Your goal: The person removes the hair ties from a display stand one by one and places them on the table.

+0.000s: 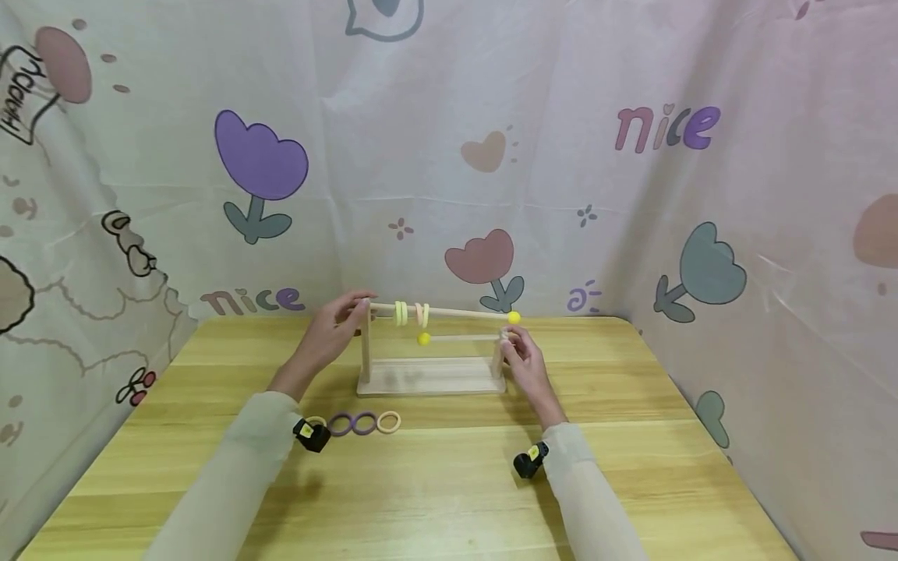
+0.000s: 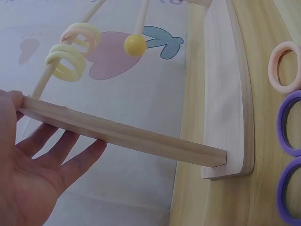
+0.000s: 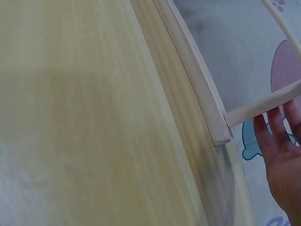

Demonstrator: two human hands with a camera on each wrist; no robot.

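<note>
A pale wooden rack (image 1: 429,386) stands on the table, with a tall left post (image 1: 365,347) and a shorter right post (image 1: 496,363). My left hand (image 1: 330,335) grips the top of the tall post, fingers behind its edge in the left wrist view. With my right hand (image 1: 529,370) I hold the short post near its top. From the tall post runs an upper rod (image 1: 470,313) ending in a yellow ball (image 1: 514,318); yellow and pink hair ties (image 2: 66,62) hang on it. A lower rod (image 1: 463,338) extends left from the short post to another yellow ball (image 2: 135,45).
In front of the rack, purple hair ties (image 1: 364,423) and a peach hair tie (image 1: 389,422) lie in a row, with another pale one partly behind the left wrist camera (image 1: 312,435). A printed cloth (image 1: 393,257) hangs behind and beside the wooden table (image 1: 421,499).
</note>
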